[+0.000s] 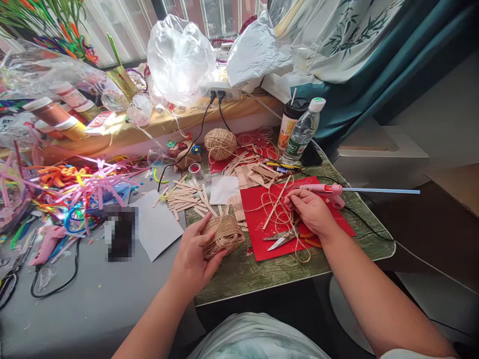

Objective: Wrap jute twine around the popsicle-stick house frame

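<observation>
My left hand (196, 254) is closed around a twine-wrapped piece (223, 236), with coils of jute twine wound about it. At the right, my right hand (309, 209) pinches what looks like a strand of loose jute twine (275, 202). More of that twine lies in tangled loops on a red sheet (258, 244). Scissors (282, 240) with orange handles rest under the loops, just below my right hand. Behind that hand is a pink glue gun (339, 188) with a long pale glue stick poking out to the right.
Wooden craft sticks (187, 197) are strewn behind my left hand, near a ball of twine (220, 144). A water bottle (304, 132) and a cup (288, 122) stand at the back right. A second glue gun (48, 244) and colourful pipe cleaners (67, 179) lie left.
</observation>
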`<state>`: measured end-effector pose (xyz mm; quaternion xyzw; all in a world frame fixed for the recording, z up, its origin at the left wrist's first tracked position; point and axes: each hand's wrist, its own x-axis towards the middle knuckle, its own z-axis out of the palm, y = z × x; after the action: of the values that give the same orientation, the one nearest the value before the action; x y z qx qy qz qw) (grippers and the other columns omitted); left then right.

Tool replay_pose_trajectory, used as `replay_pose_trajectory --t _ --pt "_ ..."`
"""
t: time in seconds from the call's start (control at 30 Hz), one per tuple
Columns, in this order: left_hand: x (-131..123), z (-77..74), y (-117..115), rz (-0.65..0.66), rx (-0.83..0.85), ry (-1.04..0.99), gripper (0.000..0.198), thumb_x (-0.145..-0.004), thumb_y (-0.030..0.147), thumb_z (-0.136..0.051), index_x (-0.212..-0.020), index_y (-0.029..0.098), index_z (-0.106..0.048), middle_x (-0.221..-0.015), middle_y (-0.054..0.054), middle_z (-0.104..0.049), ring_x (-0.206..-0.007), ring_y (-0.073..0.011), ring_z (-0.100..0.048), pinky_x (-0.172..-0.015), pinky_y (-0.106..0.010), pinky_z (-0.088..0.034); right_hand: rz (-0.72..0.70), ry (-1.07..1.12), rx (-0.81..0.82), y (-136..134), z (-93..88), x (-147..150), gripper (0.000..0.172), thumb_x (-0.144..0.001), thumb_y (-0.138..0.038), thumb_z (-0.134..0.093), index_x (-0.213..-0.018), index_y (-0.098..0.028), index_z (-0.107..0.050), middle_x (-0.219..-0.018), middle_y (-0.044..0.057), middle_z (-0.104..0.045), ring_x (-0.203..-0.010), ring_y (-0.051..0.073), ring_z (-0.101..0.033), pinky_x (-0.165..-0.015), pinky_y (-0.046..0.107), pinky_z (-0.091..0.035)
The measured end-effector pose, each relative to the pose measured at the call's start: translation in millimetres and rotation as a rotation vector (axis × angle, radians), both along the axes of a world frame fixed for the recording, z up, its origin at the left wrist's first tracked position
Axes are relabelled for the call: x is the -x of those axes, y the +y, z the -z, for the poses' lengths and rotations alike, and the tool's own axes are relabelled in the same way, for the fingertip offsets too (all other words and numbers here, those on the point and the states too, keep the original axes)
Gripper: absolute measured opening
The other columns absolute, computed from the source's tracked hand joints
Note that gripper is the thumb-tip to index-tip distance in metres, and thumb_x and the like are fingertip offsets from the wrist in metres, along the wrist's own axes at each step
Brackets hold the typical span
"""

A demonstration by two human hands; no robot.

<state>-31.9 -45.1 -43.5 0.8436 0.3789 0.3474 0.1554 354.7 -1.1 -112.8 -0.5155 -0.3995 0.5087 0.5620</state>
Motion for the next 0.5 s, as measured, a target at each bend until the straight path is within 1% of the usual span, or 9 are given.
replay_pose_trajectory --t 0.23,0.3,0.37,0.43,0.5 --pt "0.2 0.0 -0.6 -0.005 0.000 -0.002 0.056 -0.093 0.019 -0.076 -0.139 0.030 -0.046 -0.167 -0.018 -0.042 -0.152 -0.0379 -0.047 -0.114 -0.064 -0.048 0.007 0.017 0.001 0.5 0.9 -0.6 0.037 -0.082 -0.052 -0.089 -0.101 -0.024 -0.073 -0.089 0.004 -0.077 -0.079 0.018 -0.071 -0.076 0.030 -0.060" --pt "0.8 0.0 -0.8 -0.001 -0.001 0.005 0.057 -0.093 0.018 -0.076 -0.139 0.030 -0.045 -0.167 -0.019 -0.041 -0.152 -0.0382 -0.047 -0.114 -0.064 -0.048 0.000 0.028 0.007 0.0 -1.0 0.2 0.036 -0.083 -0.052 -0.088 -0.099 -0.024 -0.072 -0.085 0.003 -0.075 -0.076 0.018 -0.069 -0.072 0.030 -0.059" --pt "0.9 -0.7 -0.9 0.000 -0.003 0.009 0.057 -0.093 0.018 -0.075 -0.140 0.030 -0.044 -0.167 -0.019 -0.041 -0.152 -0.0380 -0.047 -0.114 -0.065 -0.048 -0.017 0.036 0.015 0.0 -3.0 1.0 0.033 -0.086 -0.052 -0.085 -0.096 -0.024 -0.071 -0.079 0.002 -0.072 -0.069 0.017 -0.064 -0.064 0.028 -0.055" --pt "0.6 -1.5 -1.0 -0.003 -0.002 0.014 0.057 -0.094 0.018 -0.074 -0.140 0.030 -0.044 -0.167 -0.019 -0.042 -0.151 -0.0377 -0.047 -0.114 -0.064 -0.049 -0.033 0.045 0.017 0.8 -4.5 1.6 0.031 -0.089 -0.052 -0.082 -0.091 -0.024 -0.069 -0.071 0.001 -0.066 -0.063 0.016 -0.058 -0.057 0.028 -0.050" --pt "0.4 -2.1 -1.1 -0.005 -0.006 0.016 0.056 -0.094 0.018 -0.074 -0.140 0.030 -0.044 -0.167 -0.018 -0.042 -0.151 -0.0375 -0.047 -0.114 -0.064 -0.049 -0.034 0.060 0.005 2.1 -5.0 1.9 0.035 -0.091 -0.054 -0.078 -0.081 -0.024 -0.063 -0.063 -0.001 -0.058 -0.058 0.016 -0.053 -0.054 0.029 -0.046"
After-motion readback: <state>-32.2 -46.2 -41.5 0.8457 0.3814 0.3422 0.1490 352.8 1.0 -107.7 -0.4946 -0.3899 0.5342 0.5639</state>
